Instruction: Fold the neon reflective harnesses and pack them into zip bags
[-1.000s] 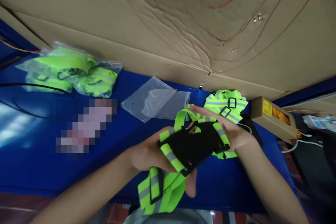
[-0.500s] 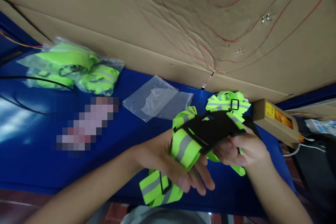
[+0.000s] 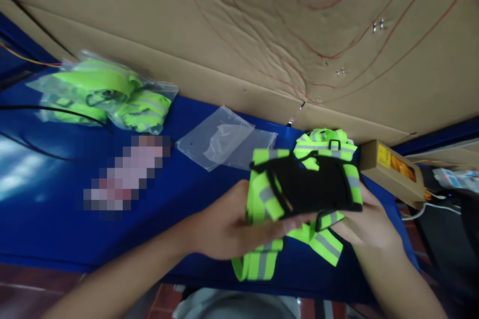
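Observation:
Both hands hold a bundled neon yellow-green reflective strap (image 3: 262, 204) with grey stripes, above the table. Its wide black buckle (image 3: 314, 187) faces up, with strap looped through both ends. My left hand (image 3: 232, 232) is closed round the folded strap from the left, the thumb stretched along below the buckle. At the buckle's right end, my right hand (image 3: 370, 219) grips from behind and beneath; most of its fingers are hidden. A small black slider (image 3: 322, 220) shows under the buckle, and loose strap ends hang below.
Bagged reflective straps (image 3: 108, 92) lie at the back left of the blue table (image 3: 48, 229). Clear plastic bags (image 3: 224, 139) lie mid-table. Another folded strap (image 3: 325, 144) sits beside a cardboard box (image 3: 391, 172) at back right. A pixelated patch covers something left of centre.
The buckle has turned flatter and squarer to view. My left fingers, spread before, have closed round the strap. The dangling strap end at lower left has been drawn in under the bundle.

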Tool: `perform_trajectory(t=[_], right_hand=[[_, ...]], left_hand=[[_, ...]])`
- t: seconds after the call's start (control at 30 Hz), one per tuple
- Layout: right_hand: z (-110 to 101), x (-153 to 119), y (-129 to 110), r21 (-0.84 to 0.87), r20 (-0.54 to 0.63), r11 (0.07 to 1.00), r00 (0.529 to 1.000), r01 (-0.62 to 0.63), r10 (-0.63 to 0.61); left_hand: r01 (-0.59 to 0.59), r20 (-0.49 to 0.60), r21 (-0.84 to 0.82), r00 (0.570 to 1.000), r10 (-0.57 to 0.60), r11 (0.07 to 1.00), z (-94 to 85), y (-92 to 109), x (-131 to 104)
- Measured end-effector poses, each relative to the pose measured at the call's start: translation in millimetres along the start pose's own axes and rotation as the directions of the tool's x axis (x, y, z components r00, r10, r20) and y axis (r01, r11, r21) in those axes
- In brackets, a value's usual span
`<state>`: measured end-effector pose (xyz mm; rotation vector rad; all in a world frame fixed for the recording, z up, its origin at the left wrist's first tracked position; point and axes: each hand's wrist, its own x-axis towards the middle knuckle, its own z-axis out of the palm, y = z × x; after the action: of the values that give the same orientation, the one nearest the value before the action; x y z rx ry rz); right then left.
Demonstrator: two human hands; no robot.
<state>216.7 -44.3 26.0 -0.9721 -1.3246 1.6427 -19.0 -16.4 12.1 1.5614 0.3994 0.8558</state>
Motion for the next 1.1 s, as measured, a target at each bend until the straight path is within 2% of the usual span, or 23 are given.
perform_trajectory(t=[0.07,0.13,0.23,0.3,0.4,0.43,0.53,0.6,0.67,0.7,0.77,0.83,0.9,0.97,1.03,1.1], right_hand=[[3.5,3.8,2.0,0.023,-0.050,1.000,0.999,0.009,-0.008],[5.2,7.6,6.4,-0.043,-0.071,0.999,0.997,0.029,-0.032],[5.3,12.4,13.0,-0.241,-0.049,0.962,0.988,0.129,-0.145],[5.1,16.2,13.8,-0.427,0.015,0.877,0.972,0.220,-0.236],[4.4,21.9,7.0,-0.642,0.135,0.695,0.940,0.325,-0.314],[4.0,23.1,3.3,-0.660,0.163,0.673,0.939,0.332,-0.304],[3.9,24.0,-7.1,-0.587,0.143,0.767,0.965,0.261,-0.220],[5.1,23.4,-10.0,-0.568,0.026,0.804,0.980,0.177,-0.197],[6.5,22.7,-9.5,-0.597,-0.086,0.794,0.975,0.115,-0.205],[6.9,22.2,-8.7,-0.608,-0.119,0.787,0.968,0.105,-0.221],[6.6,20.9,-7.9,-0.638,-0.134,0.759,0.951,0.132,-0.278],[4.7,18.9,-9.7,-0.728,-0.113,0.664,0.923,0.174,-0.367],[1.6,16.6,-14.4,-0.832,-0.025,0.507,0.896,0.227,-0.443],[-2.3,14.0,-20.6,-0.880,0.155,0.338,0.873,0.335,-0.462],[-6.1,11.6,-27.0,-0.884,0.326,0.160,0.824,0.440,-0.464],[-8.5,9.9,-31.9,-0.880,0.424,-0.011,0.774,0.475,-0.470]], left_hand=[[-0.080,-0.130,0.165,0.986,0.102,0.983,4.0,-6.2,1.1],[-0.107,-0.203,0.235,0.966,0.157,0.966,6.6,-12.0,2.6],[-0.062,-0.163,0.142,0.983,0.085,0.988,12.1,-17.5,3.9],[-0.003,-0.161,0.092,0.987,0.018,0.996,17.7,-20.9,3.9],[0.065,-0.265,0.072,0.963,-0.043,0.995,23.8,-28.3,3.9],[0.072,-0.284,0.066,0.957,-0.050,0.995,24.4,-31.1,4.1],[0.105,-0.282,0.022,0.955,-0.094,0.994,23.5,-38.8,5.6],[0.166,-0.287,-0.057,0.942,-0.176,0.984,23.6,-42.3,6.4],[0.248,-0.263,-0.253,0.913,-0.313,0.935,25.6,-44.6,6.7],[0.290,-0.207,-0.390,0.897,-0.391,0.874,26.9,-45.4,6.6],[0.357,-0.018,-0.640,0.879,-0.477,0.681,28.9,-46.3,5.6],[0.405,0.181,-0.760,0.883,-0.432,0.509,28.9,-46.3,4.1],[0.439,0.283,-0.773,0.885,-0.370,0.458,26.7,-45.4,2.7],[0.459,0.302,-0.763,0.876,-0.377,0.454,22.7,-43.5,1.8],[0.450,0.283,-0.771,0.876,-0.391,0.450,18.5,-40.2,1.3],[0.403,0.262,-0.796,0.902,-0.343,0.452,15.5,-35.6,1.1]])
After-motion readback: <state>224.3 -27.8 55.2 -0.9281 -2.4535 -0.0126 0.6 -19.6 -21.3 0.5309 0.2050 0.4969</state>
